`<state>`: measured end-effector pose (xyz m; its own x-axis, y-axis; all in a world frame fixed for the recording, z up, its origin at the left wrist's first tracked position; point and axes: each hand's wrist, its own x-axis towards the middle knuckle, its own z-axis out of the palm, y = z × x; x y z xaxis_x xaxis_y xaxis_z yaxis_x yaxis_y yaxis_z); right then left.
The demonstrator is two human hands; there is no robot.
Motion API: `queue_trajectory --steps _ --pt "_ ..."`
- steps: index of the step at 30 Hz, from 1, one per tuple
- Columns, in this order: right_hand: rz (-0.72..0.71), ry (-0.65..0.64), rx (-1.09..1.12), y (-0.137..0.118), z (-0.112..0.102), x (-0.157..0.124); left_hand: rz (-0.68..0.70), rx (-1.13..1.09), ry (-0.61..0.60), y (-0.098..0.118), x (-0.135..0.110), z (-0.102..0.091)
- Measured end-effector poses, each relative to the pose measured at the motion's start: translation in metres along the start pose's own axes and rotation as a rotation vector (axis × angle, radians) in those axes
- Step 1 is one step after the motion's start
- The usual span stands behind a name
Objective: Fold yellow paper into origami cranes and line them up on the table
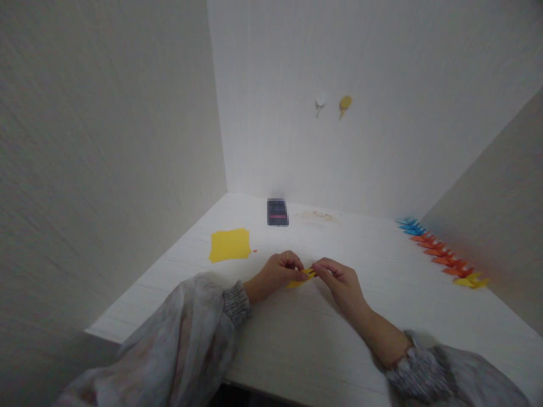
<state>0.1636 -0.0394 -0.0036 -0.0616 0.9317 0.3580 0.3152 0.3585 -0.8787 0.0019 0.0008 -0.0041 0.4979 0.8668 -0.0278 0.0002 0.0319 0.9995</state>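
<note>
Between my two hands, just above the white table, is a small folded piece of yellow paper (296, 282), narrow and pointed at its left end. My left hand (281, 270), with a ring on one finger, pinches it from the left. From the right, my right hand (339, 277) grips its other end between thumb and fingertips. Part of the paper is hidden under the fingers. Left of my hands lies a stack of yellow paper sheets (230, 245), its edges slightly uneven.
A row of folded paper figures in blue, orange-red (441, 252) and yellow runs along the table's right side. A dark blurred object (277, 212) stands by the back wall. A tiny red scrap (255, 251) lies beside the sheets. Two hooks (345, 103) are on the wall.
</note>
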Motion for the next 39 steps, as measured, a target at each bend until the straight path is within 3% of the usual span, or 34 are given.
queue_trajectory --steps 6,10,14,20,25,32,39 --pt "0.056 0.015 0.078 0.004 0.003 0.004 0.044 -0.025 -0.084 0.001 -0.001 0.001" --pt "0.131 -0.069 0.243 0.013 0.010 0.005 0.021 -0.131 -0.144 0.002 -0.001 0.002" --pt "0.209 -0.107 0.301 0.016 0.011 0.005 -0.009 -0.118 -0.116 0.003 -0.001 -0.001" --pt "0.280 0.035 0.419 0.016 0.007 0.005 -0.014 -0.076 0.006 0.003 -0.001 -0.004" --pt "0.294 0.035 0.480 0.012 0.007 0.006 -0.079 0.045 -0.049 0.004 -0.001 0.000" --pt "0.389 -0.151 0.606 0.004 0.009 0.004 -0.077 -0.055 -0.115 0.010 -0.005 0.001" --pt "0.344 -0.087 0.673 0.006 0.008 0.004 -0.131 -0.049 -0.210 0.009 -0.007 0.000"
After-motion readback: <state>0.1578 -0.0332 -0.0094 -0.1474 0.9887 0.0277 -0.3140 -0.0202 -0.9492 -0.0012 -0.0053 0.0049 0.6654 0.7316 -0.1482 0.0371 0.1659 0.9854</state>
